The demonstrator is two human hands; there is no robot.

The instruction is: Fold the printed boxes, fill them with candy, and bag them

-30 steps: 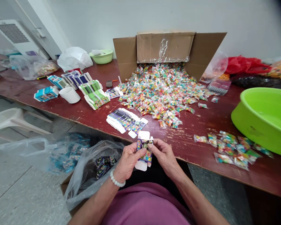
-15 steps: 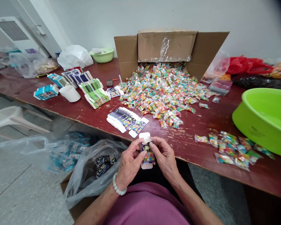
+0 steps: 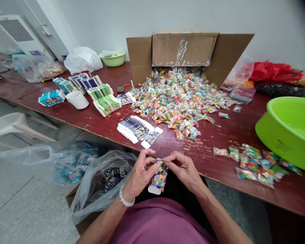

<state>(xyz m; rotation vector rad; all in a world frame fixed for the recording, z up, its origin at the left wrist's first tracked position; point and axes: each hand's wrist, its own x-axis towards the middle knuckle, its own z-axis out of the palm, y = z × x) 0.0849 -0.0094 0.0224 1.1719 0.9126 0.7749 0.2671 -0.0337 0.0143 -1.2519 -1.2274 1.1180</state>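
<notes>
Pinching a likely light, creasable carton (image 3: 159,179) near its top, left hand (image 3: 139,174) and right hand (image 3: 186,170) should favour its edges.

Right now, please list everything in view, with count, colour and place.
Box: one, purple, front middle
Flat boxes: many, purple and white, near edge
Candy packets: many, multicoloured, centre and right
Carton: one, brown, back centre
Basins: two, green, right and back
Box stacks: several, blue, purple, green, left
Cup: one, white, left
Plastic bags: several, red, white, black, clear, table and floor
Table: one, dark red, middle
Chair: one, white, left floor
Vented panel: one, white, back left
Left hand, right hand: two, bare, on box
</notes>
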